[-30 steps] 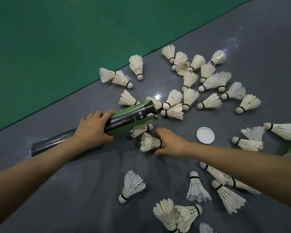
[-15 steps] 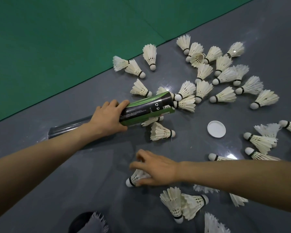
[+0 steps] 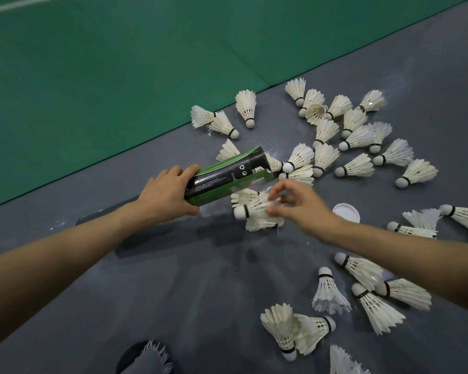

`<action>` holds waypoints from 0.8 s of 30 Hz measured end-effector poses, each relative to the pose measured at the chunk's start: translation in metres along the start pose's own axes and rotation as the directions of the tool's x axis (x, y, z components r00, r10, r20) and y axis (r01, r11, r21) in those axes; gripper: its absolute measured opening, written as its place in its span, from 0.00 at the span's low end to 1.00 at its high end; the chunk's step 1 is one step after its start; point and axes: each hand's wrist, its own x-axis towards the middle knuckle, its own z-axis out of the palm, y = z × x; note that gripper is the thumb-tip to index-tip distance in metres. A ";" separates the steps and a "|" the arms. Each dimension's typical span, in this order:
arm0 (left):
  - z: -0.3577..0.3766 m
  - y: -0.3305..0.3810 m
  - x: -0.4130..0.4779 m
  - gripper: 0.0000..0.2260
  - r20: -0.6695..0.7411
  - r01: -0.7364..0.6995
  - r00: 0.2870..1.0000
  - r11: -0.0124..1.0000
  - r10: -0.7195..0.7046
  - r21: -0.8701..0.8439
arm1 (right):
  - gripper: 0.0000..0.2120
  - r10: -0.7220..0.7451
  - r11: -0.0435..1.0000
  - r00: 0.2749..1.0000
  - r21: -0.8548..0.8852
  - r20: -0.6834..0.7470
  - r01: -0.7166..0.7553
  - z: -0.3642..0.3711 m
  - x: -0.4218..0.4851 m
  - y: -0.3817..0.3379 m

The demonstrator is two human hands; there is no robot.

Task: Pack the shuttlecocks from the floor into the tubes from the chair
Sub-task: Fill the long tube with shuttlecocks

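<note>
Head view: half a second ago my right hand [image 3: 300, 206] was low and close to me, closing on a shuttlecock [image 3: 251, 209] lying on the grey floor [image 3: 200, 292]. Now it has come up and across to just below the tube [image 3: 227, 176], bringing that shuttlecock with it. My left hand [image 3: 165, 195] has stayed where it was on the tube.

The shuttlecock lies roughly level, its long axis left to right, with the cork to my left and the feathers to my right under my fingers. It is blurred. The tube slants from lower left, behind my left wrist, to upper right, and its far end sits among the loose shuttlecocks [image 3: 354, 167].

My right fingers and thumb are curled and pinch the feather skirt, the wrist bent and the forearm reaching in from the right. My left hand wraps the tube's middle, thumb underneath, fingers over the top. A white lid [image 3: 346, 211] lies on the floor just beside my right wrist.
</note>
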 end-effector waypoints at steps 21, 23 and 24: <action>-0.004 0.049 0.007 0.38 -0.178 -0.232 0.957 0.973 0.230 0.009 | 0.13 -0.077 0.972 0.978 0.206 -0.193 0.117 -0.062 -0.011 -0.069; -0.004 0.053 0.006 0.38 -0.181 -0.235 0.957 0.972 0.229 -0.013 | 0.13 0.017 0.913 0.974 0.401 -0.224 0.077 -0.060 -0.012 -0.070; -0.003 0.054 0.005 0.39 -0.179 -0.241 0.956 0.970 0.234 -0.017 | 0.14 0.049 0.883 0.973 0.465 -0.224 0.063 -0.061 -0.015 -0.070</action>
